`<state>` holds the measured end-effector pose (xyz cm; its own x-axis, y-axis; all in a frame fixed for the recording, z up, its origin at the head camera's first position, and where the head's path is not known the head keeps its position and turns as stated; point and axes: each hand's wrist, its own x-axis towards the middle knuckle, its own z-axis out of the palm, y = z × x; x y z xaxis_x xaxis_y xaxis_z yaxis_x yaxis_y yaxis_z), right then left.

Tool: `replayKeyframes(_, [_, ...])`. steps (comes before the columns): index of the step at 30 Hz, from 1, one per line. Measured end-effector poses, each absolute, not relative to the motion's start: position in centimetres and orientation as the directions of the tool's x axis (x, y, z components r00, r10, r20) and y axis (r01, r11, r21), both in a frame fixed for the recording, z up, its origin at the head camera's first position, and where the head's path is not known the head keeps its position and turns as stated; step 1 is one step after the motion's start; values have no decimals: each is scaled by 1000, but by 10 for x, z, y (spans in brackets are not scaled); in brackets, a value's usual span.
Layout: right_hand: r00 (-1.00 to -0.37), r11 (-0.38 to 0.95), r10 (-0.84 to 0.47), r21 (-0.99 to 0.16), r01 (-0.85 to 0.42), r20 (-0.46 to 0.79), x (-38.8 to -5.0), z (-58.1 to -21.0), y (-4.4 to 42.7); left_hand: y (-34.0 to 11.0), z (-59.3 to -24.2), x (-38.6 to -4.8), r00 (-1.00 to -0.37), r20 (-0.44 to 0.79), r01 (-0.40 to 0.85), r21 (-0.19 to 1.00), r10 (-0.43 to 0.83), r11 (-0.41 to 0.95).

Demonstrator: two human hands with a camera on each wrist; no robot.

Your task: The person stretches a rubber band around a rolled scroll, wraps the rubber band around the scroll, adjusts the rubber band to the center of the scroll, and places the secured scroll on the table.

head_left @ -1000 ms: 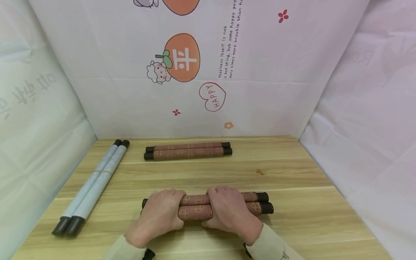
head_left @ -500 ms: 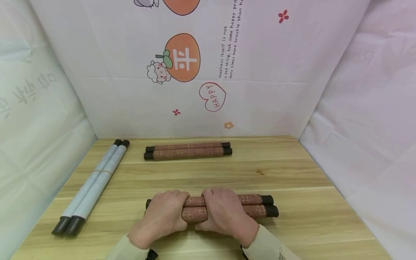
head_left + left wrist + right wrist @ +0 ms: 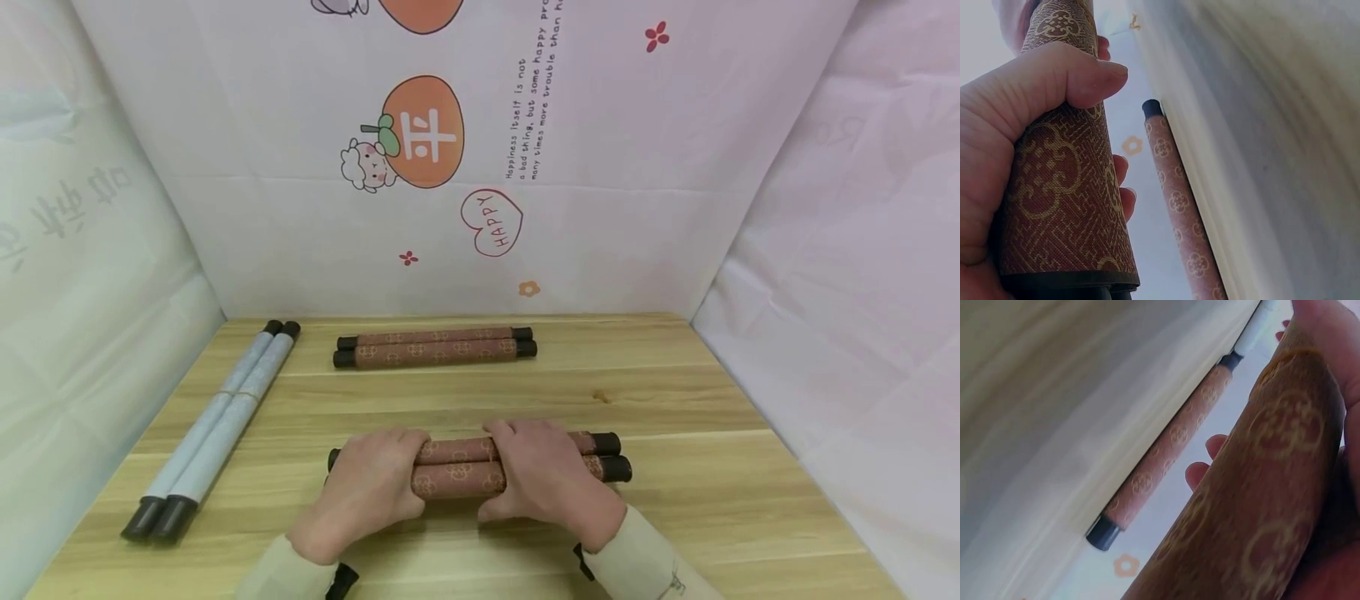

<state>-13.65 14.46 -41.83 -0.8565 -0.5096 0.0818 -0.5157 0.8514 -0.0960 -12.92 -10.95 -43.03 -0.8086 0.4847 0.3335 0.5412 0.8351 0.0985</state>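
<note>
Presently, a pair of reddish-brown, gold-patterned, black-ended fabric rolls (image 3: pixel 458 481) is being held two-handed

The pair is being held crosswise at the table's near middle; whether the pale wood-grain table (image 3: pixel 660 400) is being touched cannot be told. It is being clasped by the left hand (image 3: pixel 369 479) and right hand (image 3: pixel 542 475), thumbs near, fingers curled over the far side. Beyond, a matching brown pair (image 3: pixel 438 353) is being supported; leftward, two pale-blue, black-ended rolls (image 3: pixel 213 437) are being bound by thin string (image 3: pixel 237 394).
</note>
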Motion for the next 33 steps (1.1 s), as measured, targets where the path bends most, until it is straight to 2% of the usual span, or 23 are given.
replayKeyframes(6, [-874, 873, -477, -62, -483, 95, -138, -416, 151, -113, -428, -131, -809, 343, 537, 98, 478, 838])
replayKeyframes(19, [-828, 850, -524, 66, -522, 201, -137, -427, 144, -109, -430, -129, -793, 353, 553, 78, 496, 830])
replayKeyframes(33, [-816, 837, -543, 55, -544, 198, -133, -429, 127, -109, -434, -127, -785, 378, 559, 89, 491, 825])
